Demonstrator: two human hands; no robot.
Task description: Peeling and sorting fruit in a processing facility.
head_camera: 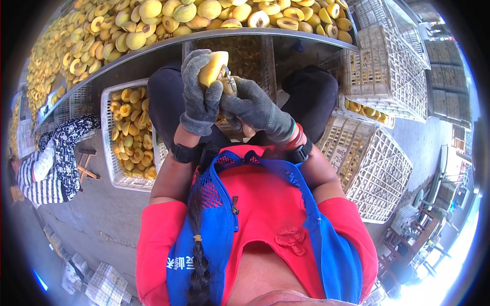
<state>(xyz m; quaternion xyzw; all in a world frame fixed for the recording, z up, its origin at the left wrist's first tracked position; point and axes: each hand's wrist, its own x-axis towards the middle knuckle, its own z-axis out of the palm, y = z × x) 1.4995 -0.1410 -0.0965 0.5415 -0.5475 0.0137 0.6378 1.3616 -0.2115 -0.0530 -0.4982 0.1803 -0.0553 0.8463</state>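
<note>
My left hand [200, 91], in a dark grey knit glove, grips a yellow peach [211, 70] from its left side. The peach is tilted, and part of its cut inner side faces right. My right hand [257, 104], gloved alike, holds a small metal pitting tool [228, 77] against the opened side of the fruit. The fingers hide most of the tool's grip. Both hands are close together above my lap, just short of the metal rim [214, 33] of a worktable. Whole and halved peaches [149, 25] are heaped on that table.
A white plastic crate [108, 153] of peach halves [132, 134] stands left of my legs. Slatted crates [386, 69] are stacked at right, with another crate [367, 168] nearer me. Below the table rim sits a bin [270, 65] with brownish scraps. Another person [49, 172] sits at far left.
</note>
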